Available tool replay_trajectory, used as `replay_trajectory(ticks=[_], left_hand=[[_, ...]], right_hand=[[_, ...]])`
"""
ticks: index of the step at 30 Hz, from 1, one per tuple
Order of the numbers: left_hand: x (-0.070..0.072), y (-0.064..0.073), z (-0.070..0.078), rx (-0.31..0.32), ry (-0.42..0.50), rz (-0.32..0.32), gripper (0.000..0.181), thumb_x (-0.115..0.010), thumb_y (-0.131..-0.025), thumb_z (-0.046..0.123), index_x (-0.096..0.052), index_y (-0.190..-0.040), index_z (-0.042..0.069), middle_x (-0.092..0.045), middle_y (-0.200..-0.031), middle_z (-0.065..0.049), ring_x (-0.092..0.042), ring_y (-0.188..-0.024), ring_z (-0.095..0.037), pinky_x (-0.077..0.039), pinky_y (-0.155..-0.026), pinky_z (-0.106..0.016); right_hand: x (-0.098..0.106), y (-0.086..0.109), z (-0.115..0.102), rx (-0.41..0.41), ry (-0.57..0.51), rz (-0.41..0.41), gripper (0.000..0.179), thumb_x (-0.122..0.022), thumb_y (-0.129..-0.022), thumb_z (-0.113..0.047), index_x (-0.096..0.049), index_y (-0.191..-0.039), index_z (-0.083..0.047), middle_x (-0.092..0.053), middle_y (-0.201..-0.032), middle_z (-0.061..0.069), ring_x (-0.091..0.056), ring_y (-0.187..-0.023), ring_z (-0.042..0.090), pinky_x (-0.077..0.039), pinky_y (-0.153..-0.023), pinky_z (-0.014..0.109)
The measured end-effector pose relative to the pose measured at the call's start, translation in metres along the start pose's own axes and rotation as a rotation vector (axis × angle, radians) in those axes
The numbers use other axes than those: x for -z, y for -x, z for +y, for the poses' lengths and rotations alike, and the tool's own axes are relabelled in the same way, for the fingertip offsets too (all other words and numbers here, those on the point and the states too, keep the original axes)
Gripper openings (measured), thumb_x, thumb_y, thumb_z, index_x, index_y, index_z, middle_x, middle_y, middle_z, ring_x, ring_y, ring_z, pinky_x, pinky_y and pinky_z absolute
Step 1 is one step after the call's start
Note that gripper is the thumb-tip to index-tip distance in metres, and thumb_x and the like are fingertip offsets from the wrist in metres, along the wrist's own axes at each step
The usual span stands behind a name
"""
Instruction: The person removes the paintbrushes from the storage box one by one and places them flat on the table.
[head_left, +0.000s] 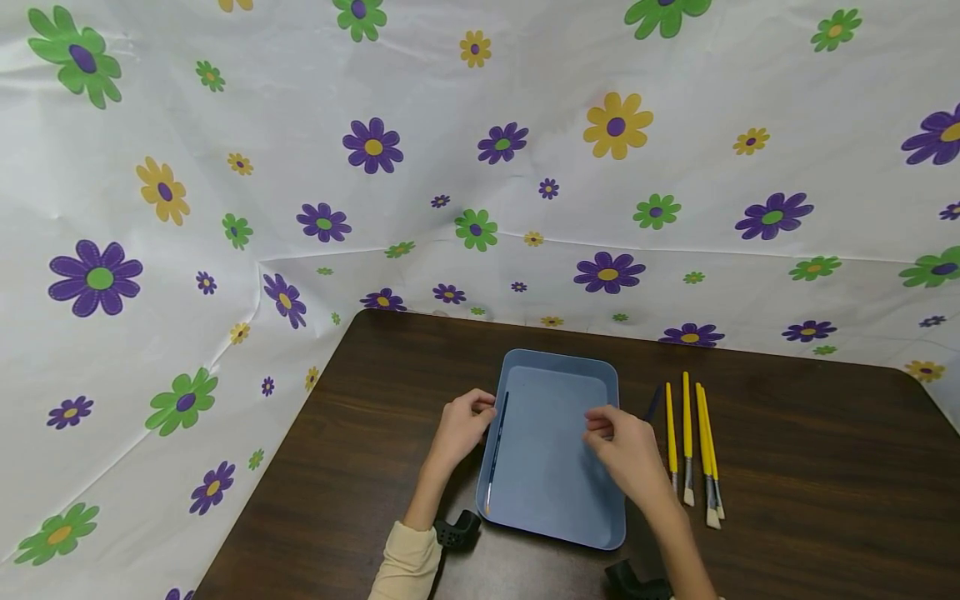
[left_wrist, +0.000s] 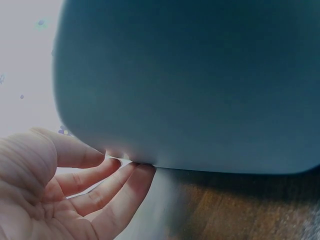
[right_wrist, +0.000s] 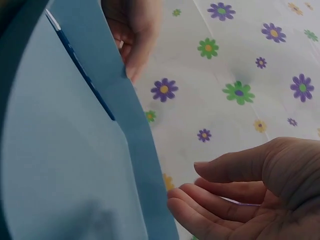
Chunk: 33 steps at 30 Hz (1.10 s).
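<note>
A blue-grey tray (head_left: 555, 450) lies on the dark wooden table. Along its left inner side rests a thin dark paintbrush (head_left: 498, 450), its pale tip toward the near end. My left hand (head_left: 462, 423) is at the tray's left side; in the left wrist view its thumb and bent fingertips meet the outer wall of the tray (left_wrist: 190, 100). Over the tray's right side, my right hand (head_left: 626, 450) hovers with loosely bent fingers. The right wrist view shows that hand (right_wrist: 240, 195) with a gap between thumb and fingers and nothing held.
Right of the tray lie several yellow-handled paintbrushes (head_left: 687, 425), bristles toward me. A dark slim handle (head_left: 652, 404) shows partly behind the right hand. Black wrist devices (head_left: 459, 531) sit on both wrists. A flower-printed sheet (head_left: 420, 100) hangs behind and left of the table (head_left: 817, 467).
</note>
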<state>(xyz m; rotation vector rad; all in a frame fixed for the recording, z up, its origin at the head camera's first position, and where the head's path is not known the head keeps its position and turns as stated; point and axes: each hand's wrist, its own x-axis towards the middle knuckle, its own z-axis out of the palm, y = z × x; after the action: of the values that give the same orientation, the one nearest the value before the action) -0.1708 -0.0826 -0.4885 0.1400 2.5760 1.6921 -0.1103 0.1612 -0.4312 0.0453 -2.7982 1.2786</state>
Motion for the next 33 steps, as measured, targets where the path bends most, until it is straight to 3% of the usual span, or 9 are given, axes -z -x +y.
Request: replay_trajectory(ticks=[8, 21, 33], left_hand=[[0.000, 0.001, 0.000, 0.006, 0.002, -0.005, 0.020, -0.065, -0.096, 0.005, -0.073, -0.113, -0.003, -0.073, -0.098, -0.014, -0.069, -0.077, -0.020, -0.060, -0.058, -0.033], [0.000, 0.000, -0.001, 0.005, 0.005, -0.016, 0.021, -0.064, -0.097, 0.005, -0.072, -0.115, -0.004, -0.073, -0.100, -0.015, -0.069, -0.078, -0.021, -0.060, -0.059, -0.033], [0.000, 0.001, -0.001, 0.005, -0.005, -0.014, 0.021, -0.064, -0.097, 0.005, -0.072, -0.115, -0.003, -0.073, -0.100, -0.014, -0.069, -0.078, -0.021, -0.060, -0.058, -0.033]], right_hand=[[-0.015, 0.001, -0.005, 0.016, -0.029, 0.018, 0.032, -0.071, -0.089, 0.003, -0.068, -0.121, 0.009, -0.074, -0.096, 0.010, -0.069, -0.089, 0.026, -0.056, -0.070, 0.034], [-0.048, 0.001, -0.009, 0.050, -0.043, 0.076, 0.030, -0.070, -0.085, 0.007, -0.069, -0.115, 0.010, -0.074, -0.092, 0.010, -0.070, -0.084, 0.025, -0.057, -0.072, 0.037], [-0.053, 0.000, -0.007, 0.017, -0.095, 0.075, 0.024, -0.072, -0.086, 0.007, -0.071, -0.110, 0.010, -0.075, -0.096, 0.015, -0.072, -0.087, 0.027, -0.058, -0.073, 0.036]])
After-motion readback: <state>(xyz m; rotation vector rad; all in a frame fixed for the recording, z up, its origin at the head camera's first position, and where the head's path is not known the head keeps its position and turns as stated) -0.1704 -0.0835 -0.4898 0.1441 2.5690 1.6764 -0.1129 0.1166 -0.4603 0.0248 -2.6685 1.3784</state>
